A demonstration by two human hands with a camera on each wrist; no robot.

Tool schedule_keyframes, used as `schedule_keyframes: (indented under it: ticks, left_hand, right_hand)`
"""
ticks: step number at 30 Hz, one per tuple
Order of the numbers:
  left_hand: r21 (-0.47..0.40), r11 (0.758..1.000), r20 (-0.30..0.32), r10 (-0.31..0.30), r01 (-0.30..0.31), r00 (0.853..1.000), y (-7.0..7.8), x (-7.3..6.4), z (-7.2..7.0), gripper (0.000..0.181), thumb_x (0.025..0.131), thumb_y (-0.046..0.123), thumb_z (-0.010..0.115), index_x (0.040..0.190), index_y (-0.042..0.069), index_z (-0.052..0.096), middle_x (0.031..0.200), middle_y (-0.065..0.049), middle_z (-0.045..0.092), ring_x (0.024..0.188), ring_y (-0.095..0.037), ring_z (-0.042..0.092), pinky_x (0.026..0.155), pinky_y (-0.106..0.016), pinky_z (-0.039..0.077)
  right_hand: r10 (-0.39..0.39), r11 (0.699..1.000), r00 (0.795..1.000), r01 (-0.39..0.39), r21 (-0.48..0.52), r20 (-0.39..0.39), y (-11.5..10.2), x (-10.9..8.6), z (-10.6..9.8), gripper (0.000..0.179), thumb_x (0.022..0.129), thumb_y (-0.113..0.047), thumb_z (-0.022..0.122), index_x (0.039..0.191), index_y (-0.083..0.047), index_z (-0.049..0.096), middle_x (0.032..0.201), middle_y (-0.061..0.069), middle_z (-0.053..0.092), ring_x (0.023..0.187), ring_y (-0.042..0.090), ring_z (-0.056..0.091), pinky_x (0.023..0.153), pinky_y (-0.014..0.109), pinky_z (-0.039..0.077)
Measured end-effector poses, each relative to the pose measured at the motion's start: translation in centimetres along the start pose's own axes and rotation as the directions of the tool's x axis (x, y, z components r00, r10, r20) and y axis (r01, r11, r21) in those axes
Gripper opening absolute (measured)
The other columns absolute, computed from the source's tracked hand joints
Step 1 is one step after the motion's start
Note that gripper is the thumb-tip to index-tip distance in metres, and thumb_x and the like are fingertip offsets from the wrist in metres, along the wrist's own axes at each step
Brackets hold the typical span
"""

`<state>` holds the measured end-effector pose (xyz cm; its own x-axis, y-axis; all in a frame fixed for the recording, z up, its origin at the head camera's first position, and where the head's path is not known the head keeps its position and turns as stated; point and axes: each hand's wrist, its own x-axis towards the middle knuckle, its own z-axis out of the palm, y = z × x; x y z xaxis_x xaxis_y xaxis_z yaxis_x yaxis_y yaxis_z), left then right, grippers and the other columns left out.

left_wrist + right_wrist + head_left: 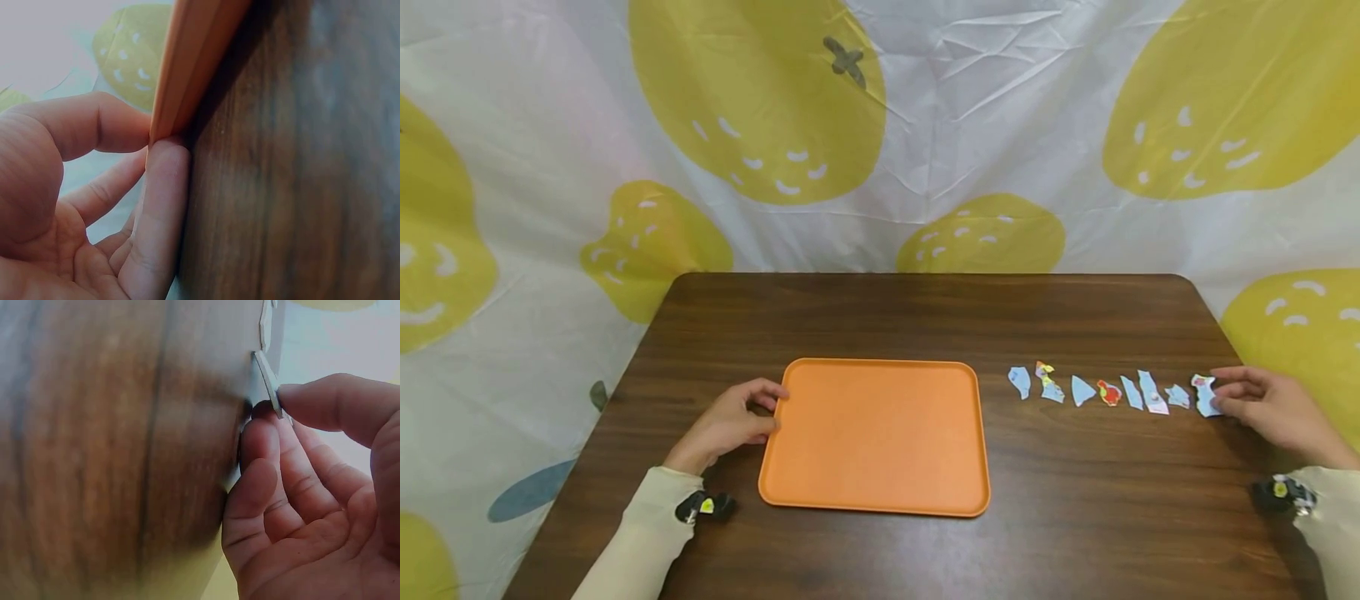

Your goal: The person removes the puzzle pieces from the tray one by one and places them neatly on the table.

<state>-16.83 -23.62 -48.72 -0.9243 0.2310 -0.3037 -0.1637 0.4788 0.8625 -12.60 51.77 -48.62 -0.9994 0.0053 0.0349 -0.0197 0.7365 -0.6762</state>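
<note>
My left hand [733, 419] is at the left edge of a flat orange tray [872, 433]. In the left wrist view the thumb and a fingertip pinch the rim of the tray [197, 59], close over the wood. At the far right end of a row of irregular cut pieces, my right hand [1277, 408] pinches a light blue printed piece [1204, 395] by its right side. Seen edge-on in the right wrist view, that thin piece [267, 381] tilts up from the table between thumb and fingers.
Several more irregular pieces, mostly light blue, with a red one [1108, 393] among them, line up between the tray and my right hand. All lie on a dark brown wooden table [1075, 500]. Behind it hangs a white cloth [925, 125] printed with yellow fruit.
</note>
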Motion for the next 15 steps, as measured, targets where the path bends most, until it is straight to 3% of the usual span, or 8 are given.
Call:
schedule_keyframes:
  ticks: [5,8,15]
  left_hand:
    - [0.003,1.0,0.001,-0.001,0.001,1.0,0.0,0.0,0.0,0.044,0.089,0.006,0.077,0.131,0.011,0.067,0.122,-0.017,0.059,0.092,-0.024,0.066,0.075,-0.036,0.062]
    - [0.002,1.0,0.005,-0.008,0.008,1.0,0.0,-0.1,0.0,0.043,0.089,0.006,0.076,0.131,0.011,0.067,0.122,-0.017,0.059,0.093,-0.024,0.066,0.076,-0.037,0.062]
    - [-0.005,1.0,0.002,0.003,-0.003,1.0,0.2,-0.2,0.0,0.043,0.089,0.006,0.076,0.131,0.009,0.067,0.12,-0.017,0.059,0.091,-0.023,0.067,0.075,-0.037,0.063]
  right_hand:
    - [0.006,0.997,1.0,-0.007,-0.078,-0.006,0.0,0.0,0.0,0.044,0.097,-0.007,0.073,0.132,0.016,0.057,0.084,-0.015,0.072,0.074,-0.011,0.061,0.061,0.016,0.049]
    - [0.018,0.994,1.0,-0.02,-0.106,-0.015,-0.1,0.0,0.0,0.05,0.097,-0.013,0.076,0.134,0.014,0.057,0.086,-0.02,0.07,0.073,-0.011,0.061,0.061,0.017,0.05]
    - [0.03,0.999,0.999,-0.031,-0.043,-0.039,-1.1,0.0,0.0,0.053,0.099,-0.019,0.075,0.138,0.011,0.055,0.088,-0.03,0.064,0.077,-0.012,0.062,0.061,0.019,0.053]
